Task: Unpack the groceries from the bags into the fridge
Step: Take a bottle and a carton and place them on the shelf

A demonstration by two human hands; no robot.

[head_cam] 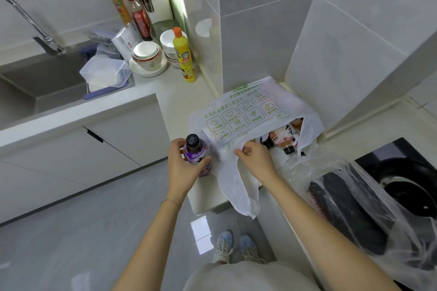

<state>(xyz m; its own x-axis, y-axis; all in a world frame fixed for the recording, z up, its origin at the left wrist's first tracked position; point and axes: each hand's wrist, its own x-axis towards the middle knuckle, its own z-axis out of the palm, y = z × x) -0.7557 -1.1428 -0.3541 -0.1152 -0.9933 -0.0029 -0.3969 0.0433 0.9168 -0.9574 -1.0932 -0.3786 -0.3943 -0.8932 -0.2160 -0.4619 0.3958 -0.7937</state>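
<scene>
A white plastic grocery bag (pixel 243 113) with green printing lies on the counter in the corner, its mouth facing me. Inside it I see several bottles (pixel 282 137) lying on their sides. My left hand (pixel 182 163) is wrapped around a purple-labelled bottle with a black cap (pixel 195 149), held upright just left of the bag at the counter's edge. My right hand (pixel 254 156) pinches the bag's near edge by its handle. No fridge is in view.
A clear plastic bag (pixel 354 198) holding dark items sits on the counter at right, beside a black stove burner (pixel 406 184). At the back left are a sink (pixel 42 82), a clear container, bowls, a yellow dish-soap bottle (pixel 184 56) and sauce bottles.
</scene>
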